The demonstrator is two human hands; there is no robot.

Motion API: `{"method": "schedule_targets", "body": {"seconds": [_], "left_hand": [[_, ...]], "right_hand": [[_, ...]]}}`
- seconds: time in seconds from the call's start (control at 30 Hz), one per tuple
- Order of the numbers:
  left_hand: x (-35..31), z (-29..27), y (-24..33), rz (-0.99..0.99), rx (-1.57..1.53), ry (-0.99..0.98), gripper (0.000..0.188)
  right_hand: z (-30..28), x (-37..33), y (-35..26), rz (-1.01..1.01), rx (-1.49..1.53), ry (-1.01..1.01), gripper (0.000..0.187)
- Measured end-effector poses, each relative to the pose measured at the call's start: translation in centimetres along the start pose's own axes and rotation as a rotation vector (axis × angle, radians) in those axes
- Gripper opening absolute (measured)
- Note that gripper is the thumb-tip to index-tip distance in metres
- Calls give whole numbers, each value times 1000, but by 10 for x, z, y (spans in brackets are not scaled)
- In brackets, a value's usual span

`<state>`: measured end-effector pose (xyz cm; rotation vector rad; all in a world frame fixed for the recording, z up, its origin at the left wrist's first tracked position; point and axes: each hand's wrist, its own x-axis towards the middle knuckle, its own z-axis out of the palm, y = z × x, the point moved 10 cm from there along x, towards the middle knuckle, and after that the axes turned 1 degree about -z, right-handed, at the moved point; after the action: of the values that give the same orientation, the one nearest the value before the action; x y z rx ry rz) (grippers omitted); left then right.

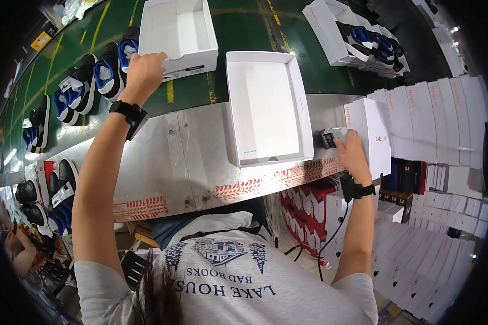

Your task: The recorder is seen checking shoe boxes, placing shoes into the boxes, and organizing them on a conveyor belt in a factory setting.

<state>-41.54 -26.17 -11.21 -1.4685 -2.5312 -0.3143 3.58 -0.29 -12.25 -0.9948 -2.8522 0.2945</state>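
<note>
My left hand reaches far forward, its fingers closed on the near left corner of an open white shoebox. Inside, that box shows only its bare white bottom. Just beside the hand, black shoes with blue linings stand in a row. My right hand is closed round a small black-and-grey device, whose exact kind I cannot make out. The device is close to the right side of an open white box part, which lies on the metal table edge. A closed white shoebox stands against my right hand's outer side.
A green conveyor belt with yellow lines runs beyond the metal ledge. Another open box holds blue-lined shoes at the far right. Stacked white shoeboxes line the right. More shoes lie at left; red-and-white boxes sit below the ledge.
</note>
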Motion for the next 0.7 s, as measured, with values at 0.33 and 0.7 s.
{"method": "schedule_targets", "body": {"seconds": [0.33, 0.7], "left_hand": [[-24, -108, 146, 167, -440, 182, 22], [-114, -42, 212, 457, -286, -135, 19]], "right_hand": [[85, -62, -76, 612, 930, -373, 41], [91, -34, -117, 596, 1480, -284, 48]]}}
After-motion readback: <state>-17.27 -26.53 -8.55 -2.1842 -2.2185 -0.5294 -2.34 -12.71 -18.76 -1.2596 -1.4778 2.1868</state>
